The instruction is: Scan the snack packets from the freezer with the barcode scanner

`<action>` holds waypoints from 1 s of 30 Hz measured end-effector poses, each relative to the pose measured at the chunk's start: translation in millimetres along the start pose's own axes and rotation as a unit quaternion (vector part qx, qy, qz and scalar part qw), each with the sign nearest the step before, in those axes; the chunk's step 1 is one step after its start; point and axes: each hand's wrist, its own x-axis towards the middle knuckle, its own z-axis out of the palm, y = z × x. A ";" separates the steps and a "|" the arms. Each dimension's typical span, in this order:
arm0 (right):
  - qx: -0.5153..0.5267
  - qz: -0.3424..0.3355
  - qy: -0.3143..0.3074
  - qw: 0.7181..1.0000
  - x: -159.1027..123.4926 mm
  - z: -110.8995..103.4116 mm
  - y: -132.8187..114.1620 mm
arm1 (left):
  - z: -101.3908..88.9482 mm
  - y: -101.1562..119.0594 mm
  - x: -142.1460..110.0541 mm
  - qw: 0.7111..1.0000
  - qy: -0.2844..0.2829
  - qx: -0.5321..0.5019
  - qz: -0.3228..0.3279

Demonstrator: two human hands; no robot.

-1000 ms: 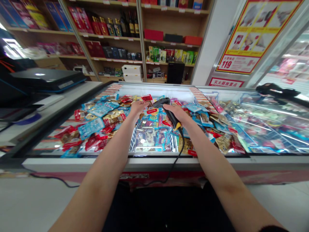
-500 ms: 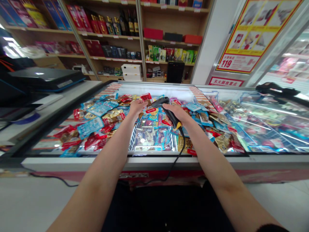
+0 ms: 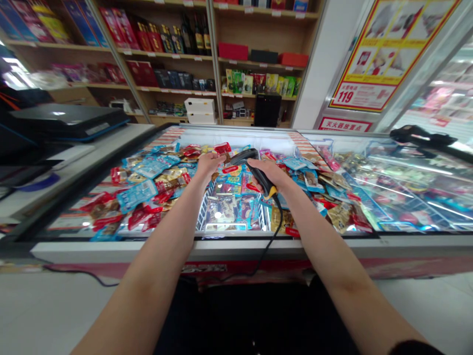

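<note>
My right hand (image 3: 272,173) is wrapped round the handle of a black barcode scanner (image 3: 244,156) with a yellow-tipped base. Its head points left, towards my left hand, and a black cable hangs down from the handle. My left hand (image 3: 209,164) pinches the edge of a small snack packet (image 3: 222,147) with red ends, right in front of the scanner's head. The scanner hides part of this packet. Both hands are over a glass-topped chest freezer (image 3: 121,248), where many red, blue and gold snack packets (image 3: 136,195) lie in heaps on either side.
Beneath the glass, between my forearms, a wire basket (image 3: 200,217) holds bagged goods. Black equipment (image 3: 70,121) stands on the left counter. A black object (image 3: 421,135) lies on the freezer's right part. Shelves of boxes and bottles (image 3: 199,37) stand behind. The cable (image 3: 254,271) runs along the front.
Almost nothing differs. The whole view has shifted very slightly; both hands keep their hold and position over the freezer.
</note>
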 end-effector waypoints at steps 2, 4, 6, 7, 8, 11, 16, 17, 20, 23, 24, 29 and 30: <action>0.004 0.003 0.002 1.000 -1.6 -1.6 -1.1 | 1.2 1.1 -2.3 1.000 0.001 0.008 0.001; 0.007 0.004 0.007 1.000 -4.1 -5.5 -3.2 | 3.7 2.6 -5.3 1.000 -0.004 0.009 0.000; 0.009 0.003 0.017 1.000 -7.8 -12.6 -6.2 | 8.1 4.5 -8.8 1.000 -0.011 0.004 -0.002; 0.010 -0.001 0.027 1.000 -10.0 -17.6 -7.8 | 11.0 5.7 -10.8 1.000 -0.014 -0.003 -0.002; 0.012 -0.003 0.041 0.999 -12.6 -23.4 -9.5 | 14.5 7.2 -13.2 1.000 -0.017 -0.010 -0.005; 0.012 -0.012 0.094 0.995 -22.0 -45.5 -14.3 | 28.3 13.8 -21.9 0.999 -0.038 -0.032 -0.017; 0.046 -0.035 0.159 0.986 -40.5 -85.9 -17.8 | 60.0 32.7 -36.6 0.994 -0.090 -0.054 -0.011; 0.052 -0.037 0.170 0.983 -43.5 -92.6 -17.7 | 66.7 37.0 -38.3 0.993 -0.097 -0.061 -0.002; 0.069 -0.047 0.179 0.980 -49.3 -106.4 -15.9 | 86.4 47.0 -40.5 0.991 -0.113 -0.067 0.026; 0.078 -0.051 0.181 0.979 -50.6 -111.2 -12.9 | 103.6 48.8 -41.6 0.989 -0.117 0.017 0.084; 0.080 -0.050 0.182 0.979 -50.5 -111.4 -11.8 | 108.1 47.3 -42.3 0.985 -0.107 0.067 0.114; 0.070 -0.057 0.182 0.979 -48.4 -110.7 -5.6 | 117.4 32.2 -45.4 0.952 -0.050 0.228 0.197; 0.068 -0.058 0.179 0.980 -48.0 -110.7 -4.7 | 116.8 29.4 -45.2 0.951 -0.052 0.234 0.196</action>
